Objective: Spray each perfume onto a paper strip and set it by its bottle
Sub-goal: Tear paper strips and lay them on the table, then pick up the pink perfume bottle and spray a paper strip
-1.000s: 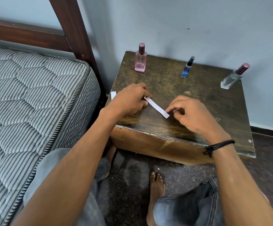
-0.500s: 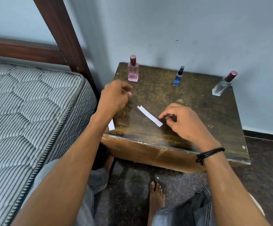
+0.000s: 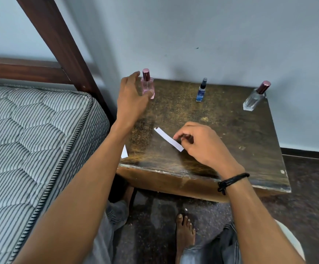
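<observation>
At 9 o'clock of the view lies a striped quilted mattress (image 3: 31,140), with a dark wooden bed post (image 3: 59,40) rising beside it. Next comes a worn wooden table (image 3: 240,130) set against the wall. A white slip (image 3: 124,152) lies at the table's 8 o'clock edge, partly hidden by the left forearm.

The left hand (image 3: 134,96) is stretched to the table's 11 o'clock corner, where the pink bottle (image 3: 147,86) stands upright with its cap on. The fingers are spread and mostly straight, not closed round the glass. The bottle lies at 2 o'clock from the palm, between the forefinger near the cap and the thumb across its lower front. Motion blur hides whether the thumb touches it.

Near the table's middle the paper strip (image 3: 168,139) lies slanted from 10 o'clock to 4 o'clock. The right hand (image 3: 198,143), fingers curled, pinches the strip near its 4 o'clock end between forefinger and thumb. The rest of the strip reaches away toward 10 o'clock from that grip. A black cord bracelet (image 3: 231,181) sits on that wrist.

At 12 o'clock on the table stands the blue bottle (image 3: 201,91), upright and capped, and at 2 o'clock the clear bottle (image 3: 255,97), also capped. Both stand well apart from either hand.
</observation>
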A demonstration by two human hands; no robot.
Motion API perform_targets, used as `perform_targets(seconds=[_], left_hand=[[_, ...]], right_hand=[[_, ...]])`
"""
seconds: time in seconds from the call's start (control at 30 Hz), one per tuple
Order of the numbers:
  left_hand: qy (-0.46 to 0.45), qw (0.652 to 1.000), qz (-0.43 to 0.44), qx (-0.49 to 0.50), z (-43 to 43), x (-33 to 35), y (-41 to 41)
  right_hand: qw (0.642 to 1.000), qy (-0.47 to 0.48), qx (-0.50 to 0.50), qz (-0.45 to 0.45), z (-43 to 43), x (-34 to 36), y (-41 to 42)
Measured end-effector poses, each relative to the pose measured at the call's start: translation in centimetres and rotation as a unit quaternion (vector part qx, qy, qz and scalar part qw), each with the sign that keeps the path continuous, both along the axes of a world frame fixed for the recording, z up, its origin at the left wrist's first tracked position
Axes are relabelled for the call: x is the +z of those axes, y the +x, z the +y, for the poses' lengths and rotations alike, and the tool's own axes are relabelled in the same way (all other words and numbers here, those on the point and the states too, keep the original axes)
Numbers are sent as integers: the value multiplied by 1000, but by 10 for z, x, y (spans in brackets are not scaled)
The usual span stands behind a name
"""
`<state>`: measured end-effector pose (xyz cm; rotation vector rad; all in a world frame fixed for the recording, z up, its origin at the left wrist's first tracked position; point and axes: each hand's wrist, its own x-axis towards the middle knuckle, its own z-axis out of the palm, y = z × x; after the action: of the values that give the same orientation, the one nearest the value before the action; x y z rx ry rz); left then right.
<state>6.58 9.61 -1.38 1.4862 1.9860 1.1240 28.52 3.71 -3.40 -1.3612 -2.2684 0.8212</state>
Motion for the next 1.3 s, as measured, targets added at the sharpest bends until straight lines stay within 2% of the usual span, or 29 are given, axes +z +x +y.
perform_targets(seconds=[0.23, 0.4, 0.63, 0.93, 1.3], left_hand=[[32, 997, -69, -15, 21, 1, -4], [56, 997, -45, -13, 31, -3, -3], [84, 995, -57, 4, 33, -1, -8], [84, 995, -41, -16, 28, -1, -11], [91, 988, -122, -18, 28, 5, -13]], right_hand=[[1000, -5, -4, 9, 2, -3, 5], [1000, -5, -10, 11, 4, -6, 9], [1000, 2, -11, 18, 5, -7, 6], [1000, 10, -12, 22, 4, -8, 0], [1000, 4, -14, 3, 5, -8, -2]])
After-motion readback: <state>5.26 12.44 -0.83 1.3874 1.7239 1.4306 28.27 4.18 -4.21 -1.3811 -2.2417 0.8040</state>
